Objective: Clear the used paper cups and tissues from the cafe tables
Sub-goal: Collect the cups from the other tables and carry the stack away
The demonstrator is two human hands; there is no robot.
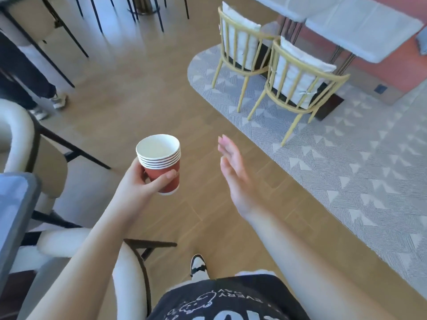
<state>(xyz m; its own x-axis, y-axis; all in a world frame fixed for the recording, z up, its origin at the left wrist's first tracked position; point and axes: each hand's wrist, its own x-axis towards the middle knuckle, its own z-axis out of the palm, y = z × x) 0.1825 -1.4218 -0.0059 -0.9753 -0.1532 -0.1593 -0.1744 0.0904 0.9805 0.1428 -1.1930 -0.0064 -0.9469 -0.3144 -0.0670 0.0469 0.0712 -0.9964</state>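
Observation:
My left hand [141, 181] grips a stack of several red paper cups [160, 161] with white rims, held upright over the wooden floor. The top cup looks empty inside. My right hand [233, 172] hovers to the right of the stack, apart from it, with fingers straight and holding nothing. No tissues are visible.
A grey table corner [16, 204] and white padded chairs [129, 269] stand at the left. Two yellow spindle chairs [298, 82] sit on a grey patterned rug [346, 162] by white tables [360, 24] at the right. Another person's legs [27, 88] are at the far left.

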